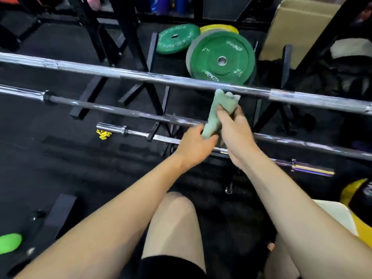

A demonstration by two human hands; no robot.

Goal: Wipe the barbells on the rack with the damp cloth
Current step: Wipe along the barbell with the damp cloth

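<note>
Here both grip pale green cloth [216, 115]: right hand [235, 129] curled round middle, left hand [194, 143] pinching lower end.

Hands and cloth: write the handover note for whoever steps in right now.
Left hand: pinches the lower end of the green cloth.
Right hand: grips the cloth's middle.
Cloth: bunched, held upright, its top at the underside of the top barbell; contact unclear.
Other bars: middle barbell and short lower barbell lie on the rack below.
Done: cannot tell which bars are wiped.
Left: wipe along each bar.
</note>
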